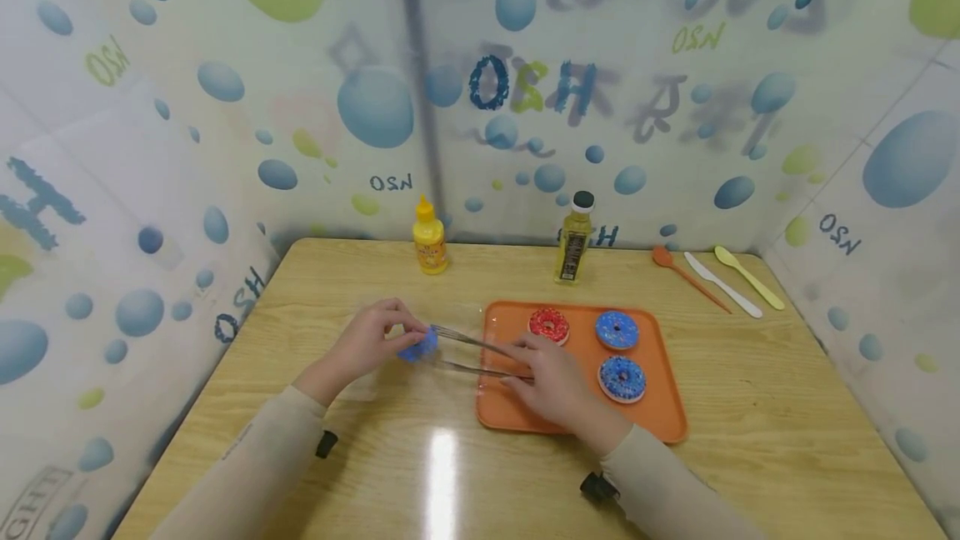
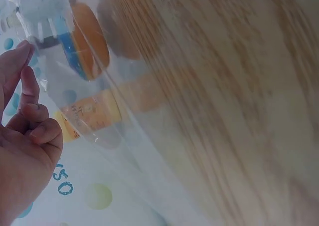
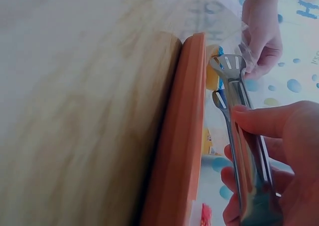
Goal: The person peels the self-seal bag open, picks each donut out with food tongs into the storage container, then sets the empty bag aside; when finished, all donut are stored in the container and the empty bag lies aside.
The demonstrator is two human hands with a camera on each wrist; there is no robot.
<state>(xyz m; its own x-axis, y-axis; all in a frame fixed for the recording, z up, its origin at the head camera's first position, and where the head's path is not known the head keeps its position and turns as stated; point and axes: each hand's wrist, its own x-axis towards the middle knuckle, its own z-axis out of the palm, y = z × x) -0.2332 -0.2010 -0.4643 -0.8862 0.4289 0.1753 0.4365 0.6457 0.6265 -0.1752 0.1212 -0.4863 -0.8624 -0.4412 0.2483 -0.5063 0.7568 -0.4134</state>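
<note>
My left hand (image 1: 375,336) pinches the edge of a clear plastic bag (image 2: 144,151) between thumb and finger. A blue-iced donut (image 1: 420,346) with a tan base sits inside the bag, as the left wrist view shows. Metal tongs (image 3: 249,151) are gripped in my right hand (image 1: 558,386), reaching left over the orange tray (image 1: 495,411). Their slotted ends are parted and lie near the donut; whether they touch it I cannot tell. On the tray rest a red sprinkled donut (image 1: 549,326), a blue donut (image 1: 617,330) and a blue sprinkled donut (image 1: 622,379).
A yellow squeeze bottle (image 1: 429,240) and an oil bottle (image 1: 574,240) with a dark cap stand along the back of the wooden table (image 1: 360,473). At the back right lie an orange spoon (image 1: 686,276), a white knife (image 1: 722,283) and a yellow spoon (image 1: 748,277).
</note>
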